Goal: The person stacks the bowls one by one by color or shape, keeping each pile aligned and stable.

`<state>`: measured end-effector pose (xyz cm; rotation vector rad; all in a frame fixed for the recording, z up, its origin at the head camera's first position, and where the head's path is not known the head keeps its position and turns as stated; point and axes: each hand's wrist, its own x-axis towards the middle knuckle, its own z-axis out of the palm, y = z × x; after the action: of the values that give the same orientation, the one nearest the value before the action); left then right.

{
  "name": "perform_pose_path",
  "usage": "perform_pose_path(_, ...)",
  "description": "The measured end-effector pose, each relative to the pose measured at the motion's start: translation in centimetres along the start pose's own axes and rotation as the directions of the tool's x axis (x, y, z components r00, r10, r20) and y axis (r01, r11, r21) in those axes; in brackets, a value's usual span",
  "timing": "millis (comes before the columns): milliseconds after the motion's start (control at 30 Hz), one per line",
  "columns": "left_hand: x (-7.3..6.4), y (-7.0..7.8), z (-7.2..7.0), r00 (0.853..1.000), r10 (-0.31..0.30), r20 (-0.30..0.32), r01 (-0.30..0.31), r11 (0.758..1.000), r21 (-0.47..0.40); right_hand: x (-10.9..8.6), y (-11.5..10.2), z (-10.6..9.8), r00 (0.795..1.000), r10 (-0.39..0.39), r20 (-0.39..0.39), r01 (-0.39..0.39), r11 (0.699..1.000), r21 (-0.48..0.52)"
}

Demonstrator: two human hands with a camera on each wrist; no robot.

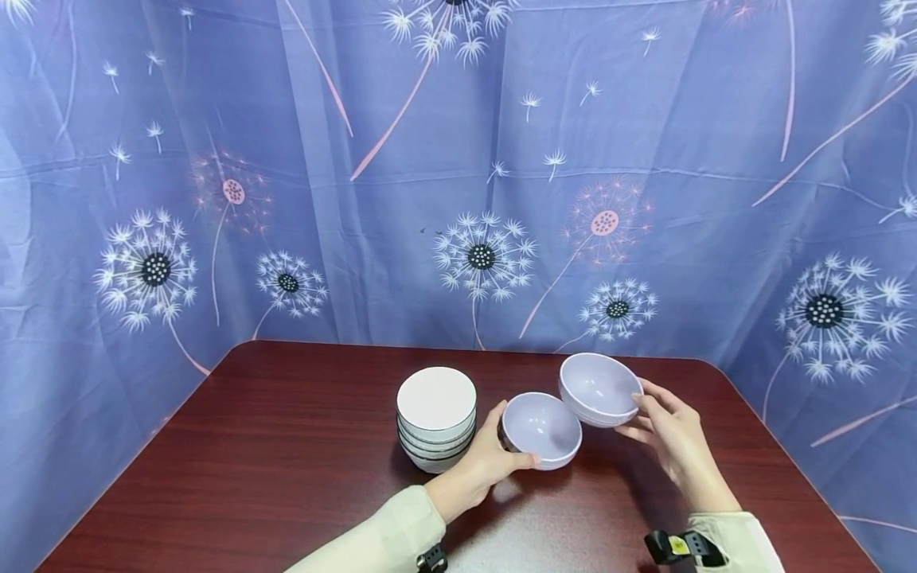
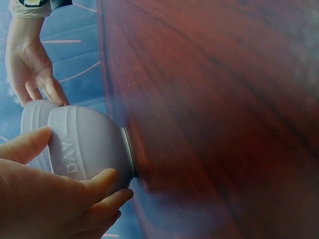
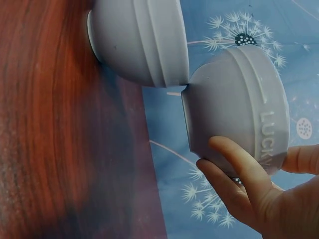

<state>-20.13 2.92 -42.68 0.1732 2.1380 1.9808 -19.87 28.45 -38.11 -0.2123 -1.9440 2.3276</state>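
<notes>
My left hand [image 1: 485, 460] grips a pale lavender bowl [image 1: 542, 430] by its side, thumb at the near rim. In the left wrist view this bowl [image 2: 92, 144] shows raised letters reading DAY, and its base is right at the tabletop. My right hand [image 1: 672, 438] pinches a second lavender bowl [image 1: 600, 386] at its right side, thumb over the rim and fingers underneath. The second bowl [image 3: 234, 109], lettered LUCKY in the right wrist view, is held up off the table and tilted. Its lower left side overlaps the first bowl's rim in the head view.
Just left of my left hand stands a stack of several white bowls [image 1: 433, 454] with dark rims. The dark red wooden table [image 1: 286, 446] has rounded far corners. A blue curtain [image 1: 372, 263] with dandelion prints hangs behind and along both sides.
</notes>
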Motion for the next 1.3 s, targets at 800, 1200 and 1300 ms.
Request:
perform_pose_path(800, -0.1, -0.4, 0.0, 1.000, 0.005, 0.015, -0.004, 0.999, -0.051, -0.7, -0.6, 1.7, 0.995, -0.072, 0.067, 0.073, 0.997, -0.015)
perform_pose_path(1200, -0.1, -0.4, -0.1, 0.999, 0.008, 0.035, -0.006, 0.997, -0.075, -0.9, -0.3, 2.9, 0.996, -0.040, 0.078, 0.047, 0.995, -0.093)
perform_pose_path(1300, -0.1, -0.3, -0.2, 0.999, 0.009, 0.036, -0.006, 0.997, -0.074, -1.1, -0.2, 3.2, 0.996, -0.036, 0.081, 0.045, 0.993, -0.107)
